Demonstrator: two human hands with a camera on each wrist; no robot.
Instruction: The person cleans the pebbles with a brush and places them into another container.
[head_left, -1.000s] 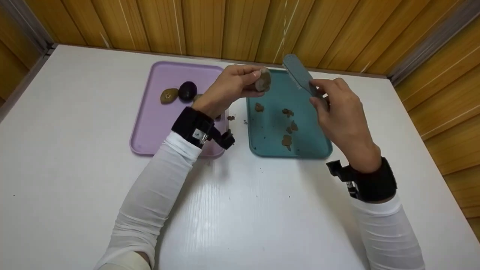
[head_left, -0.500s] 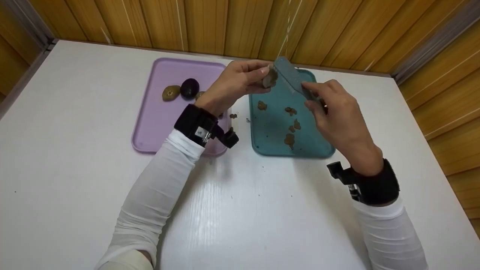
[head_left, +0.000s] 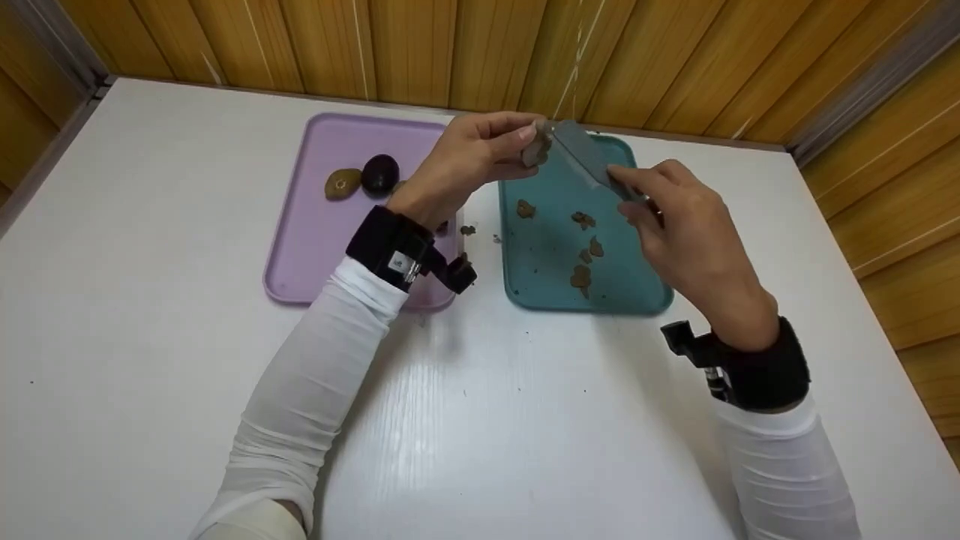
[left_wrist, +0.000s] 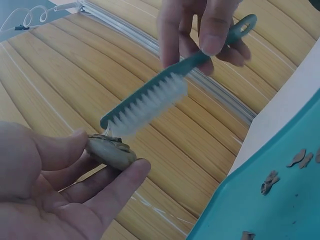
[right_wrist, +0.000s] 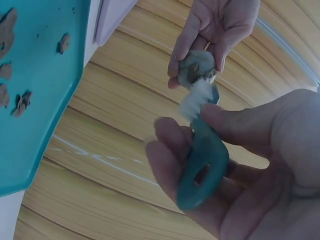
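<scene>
The little muddy stone (left_wrist: 111,151) is up in the air over the far end of the teal tray (head_left: 622,296), pinched between the thumb and fingers (left_wrist: 120,187) of the left hand (head_left: 465,161). The right hand (head_left: 686,225) has its fingers wrapped around the handle of a teal brush (left_wrist: 165,95), with the white bristle tip touching the stone's dirty edge. Bits of brown dirt (head_left: 579,277) are lying in the tray below.

My take: short strokes away from the pinching fingers work best, holding everything over the tray so the crumbs land there, and turning the stone to reach the crusty side.

Over on the purple tray (head_left: 300,262) sit a dark stone (head_left: 380,174) and a tan one (head_left: 342,183). It's all on a white table (head_left: 150,337).
</scene>
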